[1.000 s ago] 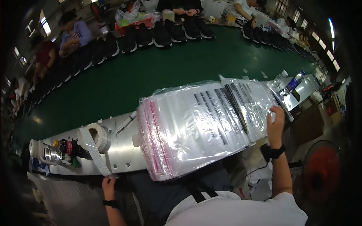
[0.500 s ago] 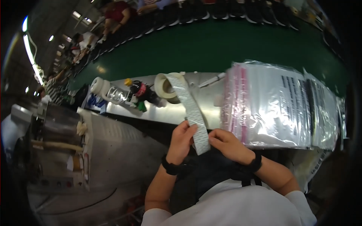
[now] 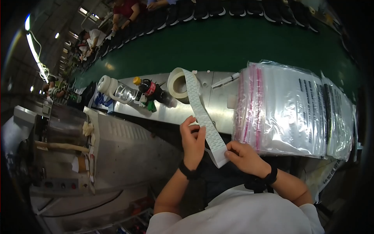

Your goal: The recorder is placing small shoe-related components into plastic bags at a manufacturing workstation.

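Observation:
A strip of printed white label tape [image 3: 203, 121] runs down from a label roll [image 3: 174, 86] lying on the metal table. My right hand [image 3: 247, 158] pinches the strip's free end between thumb and fingers, beyond the table's near edge. Beside the strip's left edge is my left hand [image 3: 193, 142], its thumb and fingers curved and apart, with nothing visibly gripped. Part of the strip's lower end folds back beneath, and its underside is mostly hidden. To the right lies a stack of clear plastic bags [image 3: 286, 109] with pink seal lines.
A white-capped clear bottle [image 3: 124, 93] and a dark drink bottle [image 3: 152, 89] lie left of the roll. A pen-like tool [image 3: 225, 80] is near the bags. Behind the metal table [image 3: 219, 103], black shoes [image 3: 187, 11] line a green conveyor [image 3: 218, 43]. A metal machine [image 3: 120, 148] stands left.
My left fingers have opened away from the strip. My right hand has moved slightly right and down with the strip's end, drawing it more slanted. The whole view has shifted a little.

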`<action>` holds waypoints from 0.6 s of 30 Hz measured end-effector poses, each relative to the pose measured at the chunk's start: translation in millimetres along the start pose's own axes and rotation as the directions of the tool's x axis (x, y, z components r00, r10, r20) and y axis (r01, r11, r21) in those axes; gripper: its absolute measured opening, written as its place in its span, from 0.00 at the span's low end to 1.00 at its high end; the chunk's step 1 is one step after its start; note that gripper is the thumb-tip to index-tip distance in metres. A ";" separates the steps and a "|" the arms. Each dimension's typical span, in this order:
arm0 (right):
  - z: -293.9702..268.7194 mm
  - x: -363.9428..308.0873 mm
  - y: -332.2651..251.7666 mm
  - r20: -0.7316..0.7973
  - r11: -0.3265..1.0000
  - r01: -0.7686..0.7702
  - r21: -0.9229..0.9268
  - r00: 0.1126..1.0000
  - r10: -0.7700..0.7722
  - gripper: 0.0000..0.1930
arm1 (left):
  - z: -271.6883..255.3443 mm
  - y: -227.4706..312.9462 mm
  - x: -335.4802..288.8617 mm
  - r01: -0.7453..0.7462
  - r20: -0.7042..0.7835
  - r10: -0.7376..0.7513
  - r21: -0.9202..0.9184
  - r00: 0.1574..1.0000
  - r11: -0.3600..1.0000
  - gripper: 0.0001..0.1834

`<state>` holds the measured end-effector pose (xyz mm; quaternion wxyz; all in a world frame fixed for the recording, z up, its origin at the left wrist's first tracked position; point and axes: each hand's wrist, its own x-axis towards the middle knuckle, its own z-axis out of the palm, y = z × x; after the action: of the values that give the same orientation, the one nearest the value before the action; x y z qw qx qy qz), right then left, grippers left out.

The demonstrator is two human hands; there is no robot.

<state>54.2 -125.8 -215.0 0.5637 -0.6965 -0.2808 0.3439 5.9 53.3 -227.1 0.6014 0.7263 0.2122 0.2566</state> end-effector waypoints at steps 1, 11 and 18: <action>-1.4 1.3 1.9 -0.015 1.000 -0.004 0.006 1.000 0.004 0.05 | 0.3 5.0 -8.6 -0.315 -0.033 0.347 0.348 0.937 0.883 0.13; 9.0 9.8 0.4 -0.187 0.861 0.319 -0.396 0.890 -0.416 0.02 | 1.1 25.6 -46.1 -0.141 0.334 0.054 0.241 0.941 0.960 0.06; 2.9 7.3 -0.2 -0.197 0.855 0.264 -0.447 0.903 -0.382 0.04 | 5.5 9.3 -30.9 0.023 0.382 -0.026 0.012 0.924 1.000 0.03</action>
<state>56.3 -118.4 -216.4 0.4890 -0.7824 -0.3783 0.0749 -14.7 28.3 -222.4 0.6316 0.7619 0.1012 0.1019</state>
